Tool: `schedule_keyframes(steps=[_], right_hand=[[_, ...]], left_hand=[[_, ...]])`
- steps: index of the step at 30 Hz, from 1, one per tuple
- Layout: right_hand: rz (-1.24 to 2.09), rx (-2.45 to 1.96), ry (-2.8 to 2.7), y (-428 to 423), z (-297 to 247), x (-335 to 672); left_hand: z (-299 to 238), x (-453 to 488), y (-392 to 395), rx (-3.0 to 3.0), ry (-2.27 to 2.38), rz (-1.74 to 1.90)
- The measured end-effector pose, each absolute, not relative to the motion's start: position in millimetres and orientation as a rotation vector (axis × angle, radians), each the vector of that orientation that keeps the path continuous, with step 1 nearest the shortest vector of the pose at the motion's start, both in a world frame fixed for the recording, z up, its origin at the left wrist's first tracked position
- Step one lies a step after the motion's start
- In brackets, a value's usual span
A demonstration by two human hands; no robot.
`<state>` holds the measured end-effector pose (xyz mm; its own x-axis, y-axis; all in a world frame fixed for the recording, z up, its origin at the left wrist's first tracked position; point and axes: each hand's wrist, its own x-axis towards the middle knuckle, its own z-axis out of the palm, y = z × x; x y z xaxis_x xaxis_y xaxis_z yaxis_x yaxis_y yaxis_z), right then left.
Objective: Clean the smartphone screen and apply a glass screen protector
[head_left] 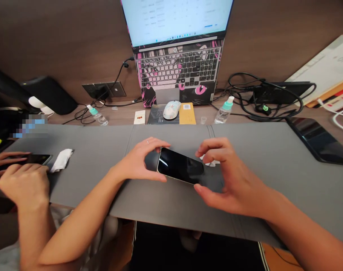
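A smartphone (pixel 179 165) with a dark screen and pale edge lies face up, slanting down to the right, over the grey desk mat. My left hand (pixel 141 160) grips its left end, thumb along the lower edge and index finger at the upper corner. Around the right end is my right hand (pixel 228 175), its thumb and curled fingers spread apart. The right thumb tip is at the phone's lower right corner; whether it presses there I cannot tell. Behind the right fingers a crumpled white wipe (pixel 212 162) lies on the mat (pixel 273 165), partly hidden.
A laptop (pixel 177 71) stands at the back, with a mouse (pixel 172 109) before it. Spray bottles (pixel 224 110) and cables flank it. On the right lies a black tablet (pixel 321 141). At left, another person's hand (pixel 26 186) is beside a phone (pixel 40 159) and white wrapper (pixel 62 160).
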<state>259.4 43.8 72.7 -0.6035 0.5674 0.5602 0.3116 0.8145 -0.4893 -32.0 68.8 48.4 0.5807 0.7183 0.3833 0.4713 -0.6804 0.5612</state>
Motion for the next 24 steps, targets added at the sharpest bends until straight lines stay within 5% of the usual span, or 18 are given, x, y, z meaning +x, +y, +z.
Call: schedule_keyframes(steps=[12,24], right_hand=[[0.913,-0.505,-1.805,66.6,66.2,276.3],[0.659,-0.323,-1.980,61.2,43.3,241.5]], left_hand=[[43.9,-20.5,60.1,2.478,0.997,0.270],[43.4,32.7,35.6,2.280,0.831,0.701]])
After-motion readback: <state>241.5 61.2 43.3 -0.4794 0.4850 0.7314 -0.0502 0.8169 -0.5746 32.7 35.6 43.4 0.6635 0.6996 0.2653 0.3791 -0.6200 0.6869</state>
